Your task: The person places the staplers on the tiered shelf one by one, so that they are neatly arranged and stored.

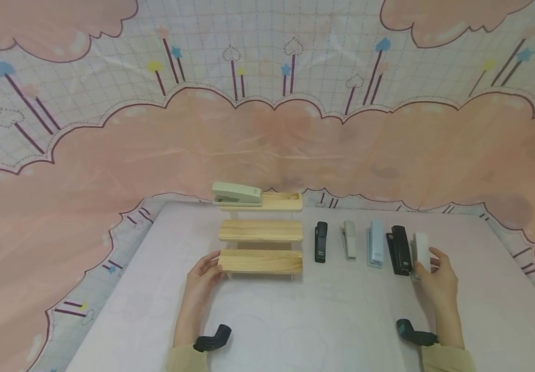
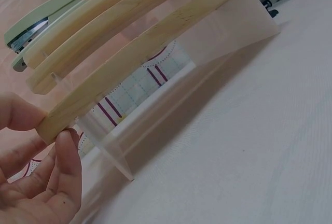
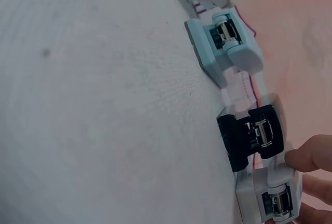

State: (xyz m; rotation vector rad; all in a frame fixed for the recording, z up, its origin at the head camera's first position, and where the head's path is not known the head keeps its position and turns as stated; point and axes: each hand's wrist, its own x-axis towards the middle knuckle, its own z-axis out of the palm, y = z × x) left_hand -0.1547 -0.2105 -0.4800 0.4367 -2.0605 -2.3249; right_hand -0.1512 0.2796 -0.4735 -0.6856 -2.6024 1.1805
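My left hand (image 1: pixel 204 274) pinches the left end of the lowest board of a three-tier wooden shelf (image 1: pixel 260 262), thumb above and fingers beneath in the left wrist view. A pale green stapler (image 1: pixel 237 195) lies across the left part of the top tier, its end jutting past the edge. My right hand (image 1: pixel 438 274) grips a white stapler (image 1: pixel 421 250) at the right end of a row, with thumb and fingers on opposite sides. Close beside it stands a large black stapler (image 3: pixel 251 137).
Further left in the row are a light blue stapler (image 1: pixel 376 244), a small cream stapler (image 1: pixel 349 240) and a small black stapler (image 1: pixel 321 242) near the shelf's right side. All stand on a white-covered table (image 1: pixel 323 320). A patterned curtain (image 1: pixel 267 139) hangs behind.
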